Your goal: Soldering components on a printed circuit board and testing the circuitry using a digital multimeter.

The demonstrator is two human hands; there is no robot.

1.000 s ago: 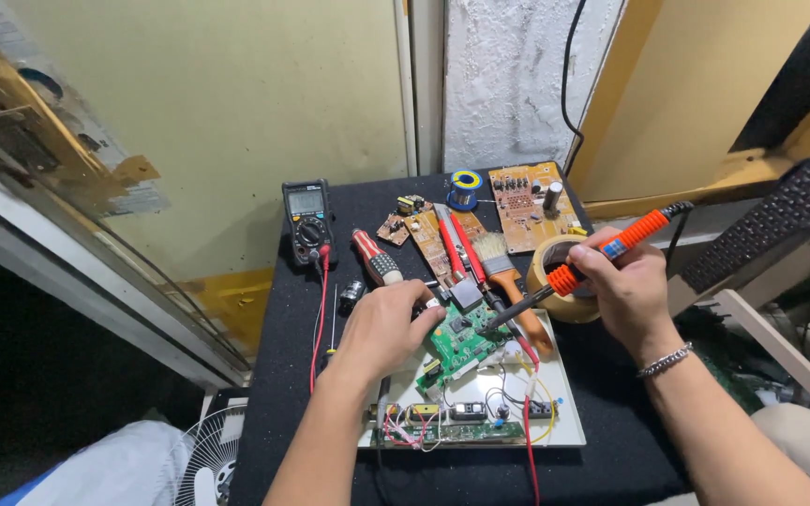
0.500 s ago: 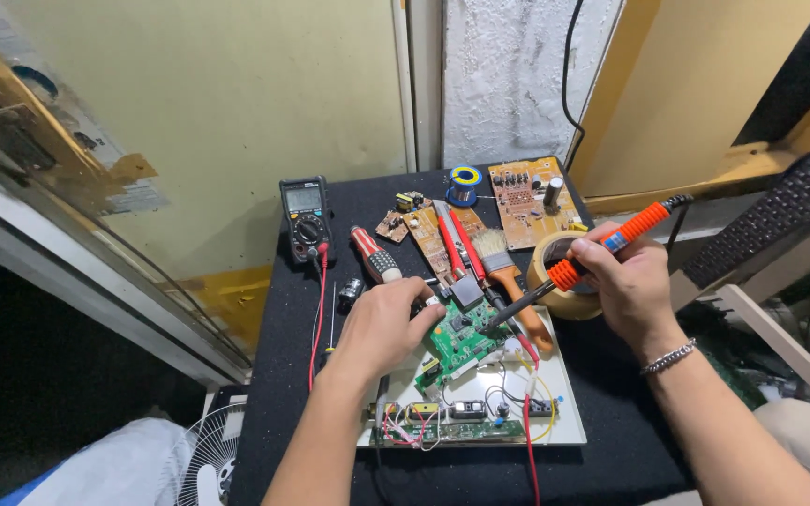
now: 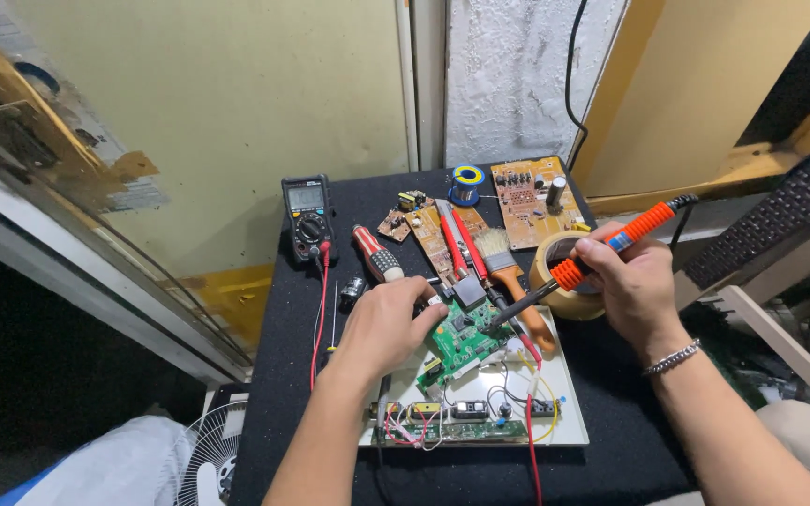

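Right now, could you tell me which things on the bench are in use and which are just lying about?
In use:
left hand steadying the green circuit board
right hand holding the orange soldering iron

Lying about:
multimeter
screwdriver
brush
tape roll
solder spool
brown board

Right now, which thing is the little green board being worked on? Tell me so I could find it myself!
Start at the black table, then find the white tray near its front edge. The green circuit board lies tilted at the tray's top, under the left hand and at the tip of the orange-handled soldering iron in the right hand. The other loose boards behind it are brown, not green.
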